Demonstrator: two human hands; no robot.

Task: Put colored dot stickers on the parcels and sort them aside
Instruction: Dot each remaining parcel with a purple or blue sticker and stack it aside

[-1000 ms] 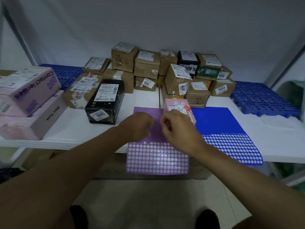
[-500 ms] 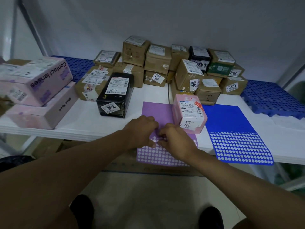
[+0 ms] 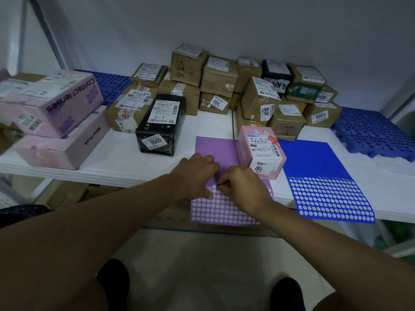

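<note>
While my forearms reach in from six o'clock, my left hand (image 3: pixel 195 173) presses down on the purple sticker sheet (image 3: pixel 221 209), fingers curled onto it, and my right hand (image 3: pixel 243 187) pinches at the sheet's top row of dots; whether a dot is lifted I cannot tell. At one o'clock, just beside my right hand, the pink parcel (image 3: pixel 260 151) sits on the sheet's far corner. At three o'clock lies the blue sticker sheet (image 3: pixel 323 180). Farther, at twelve o'clock, brown parcels (image 3: pixel 224 84) are stacked; the black parcel (image 3: pixel 161 124) is at eleven.
</note>
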